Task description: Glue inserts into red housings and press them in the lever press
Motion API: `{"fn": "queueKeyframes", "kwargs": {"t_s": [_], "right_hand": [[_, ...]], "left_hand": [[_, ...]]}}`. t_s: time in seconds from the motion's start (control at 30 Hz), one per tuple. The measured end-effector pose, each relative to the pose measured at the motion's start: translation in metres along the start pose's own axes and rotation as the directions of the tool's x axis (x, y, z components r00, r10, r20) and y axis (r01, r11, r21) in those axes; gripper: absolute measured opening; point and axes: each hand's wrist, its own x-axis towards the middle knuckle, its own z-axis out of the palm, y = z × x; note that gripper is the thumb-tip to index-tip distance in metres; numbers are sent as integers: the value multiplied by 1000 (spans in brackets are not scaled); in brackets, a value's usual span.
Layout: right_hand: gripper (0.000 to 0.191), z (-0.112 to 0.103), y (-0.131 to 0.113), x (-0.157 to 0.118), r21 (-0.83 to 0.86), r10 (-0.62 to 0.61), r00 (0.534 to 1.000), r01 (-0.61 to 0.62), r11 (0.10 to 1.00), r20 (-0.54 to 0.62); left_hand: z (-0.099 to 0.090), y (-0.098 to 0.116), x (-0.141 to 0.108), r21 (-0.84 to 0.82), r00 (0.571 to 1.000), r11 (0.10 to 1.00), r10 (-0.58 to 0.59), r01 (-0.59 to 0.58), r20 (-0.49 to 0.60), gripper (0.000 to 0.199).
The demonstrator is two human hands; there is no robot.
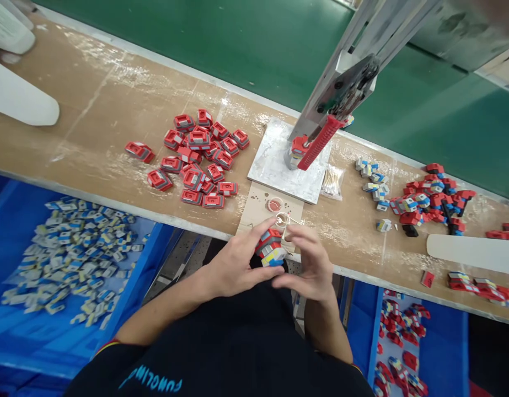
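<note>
My left hand (233,262) is closed around a small toy part (271,248) in red, grey, blue and yellow, gripped between thumb and fingers above the table's front edge. To the right of the part, my right hand (310,264) is curved, its thumb and fingers apart with a gap between them. Just beyond the fingertips lies a small round dish (283,219) with a thin white stick across it. Behind it, a second small dish (274,205) holds something reddish. Both stand on a stained board (254,207).
A lever press (316,146) stands on a metal plate (266,160), beside a bag of cotton swabs (332,182). Red parts (198,138) are heaped left; red and blue assemblies (436,193) lie right. Blue bins (149,259) of parts flank my body. White dividers (473,252) cross the table.
</note>
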Motion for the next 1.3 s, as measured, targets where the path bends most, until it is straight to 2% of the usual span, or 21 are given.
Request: {"fn": "queueKeyframes", "kwargs": {"t_s": [0.07, 0.2, 0.27, 0.4, 0.53, 0.6, 0.67, 0.77, 0.8, 0.87, 0.97, 1.17, 1.23, 1.3], "right_hand": [[81, -9, 0, 3, 103, 73, 995, -79, 992, 62], [65, -13, -1, 11, 136, 31, 974, -63, 989, 225], [62, -8, -3, 13, 165, -5, 982, -27, 986, 191], [57, 4, -4, 8, 165, -9, 997, -4, 986, 81], [54, 7, -1, 7, 149, 1, 997, -12, 989, 75], [55, 2, 4, 12, 129, 7, 992, -23, 991, 124], [56, -9, 12, 20, 81, 15, 993, -25, 996, 119], [49, -30, 28, 38, -91, 83, 996, -84, 992, -8], [46, -35, 34, 45, -146, 120, 993, -121, 982, -17], [43, -43, 44, 61, -203, 192, 980, -177, 963, 55], [42, -48, 56, 87, -172, 217, 957, -185, 968, 190], [38, -64, 63, 129, -113, 138, 937, -107, 988, 321], [34, -71, 55, 136, -92, 85, 915, -53, 994, 395], [35, -78, 40, 146, 33, -26, 902, 13, 999, 430]], "left_hand": [[-5, 1, 2, -5, 992, 993, 122, -122, -13, 70], [-9, 4, 9, 47, 927, 926, 374, -374, 15, 50], [-10, 6, 11, 103, 899, 893, 438, -438, 20, 48], [-8, 7, 13, 193, 871, 852, 491, -487, 30, 50], [-7, 3, 14, 251, 856, 826, 516, -504, 22, 50], [-11, -1, 13, 229, 872, 847, 490, -480, 16, 53], [-19, -7, 9, 184, 910, 896, 414, -405, -15, 58], [-38, -20, -1, 64, 959, 979, 203, -193, -200, 64], [-45, -24, -5, -3, 955, 992, 119, -125, -271, 65], [-56, -32, -12, -148, 930, 988, -8, -50, -367, 66], [-66, -37, -23, -294, 904, 955, -85, -47, -420, 64], [-68, -46, -59, -408, 869, 913, -216, 18, -445, 61], [-69, -51, -71, -414, 847, 910, -246, 33, -472, 63], [-72, -53, -76, -406, 831, 913, -256, 40, -494, 63]]}}
